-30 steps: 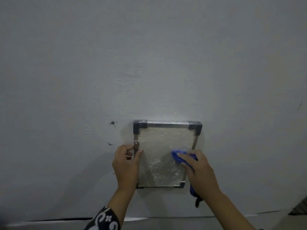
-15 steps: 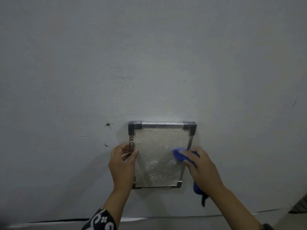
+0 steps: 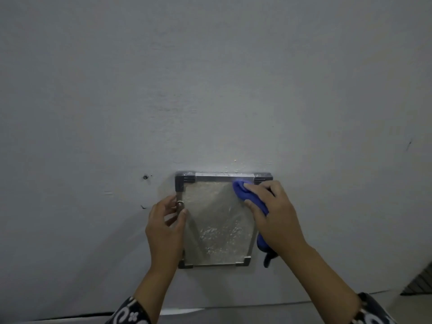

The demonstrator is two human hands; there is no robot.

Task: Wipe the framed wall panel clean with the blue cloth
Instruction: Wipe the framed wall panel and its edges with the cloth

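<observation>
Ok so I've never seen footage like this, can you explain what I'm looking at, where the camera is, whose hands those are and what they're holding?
There is no machine here. The camera is worn on a person's head and looks forward and down, so the two bare hands reaching in from the bottom edge belong to the wearer. In front of them is a plain grey wall with a small framed panel mounted on it: a metal frame with dark corner pieces round a speckled, shiny pane. The left hand holds the frame's left edge, its fingers by a small round knob. The right hand presses a blue cloth against the pane near the upper right corner; the rest of the cloth hangs down below the hand. A small dark hole marks the wall to the left of the frame.
</observation>
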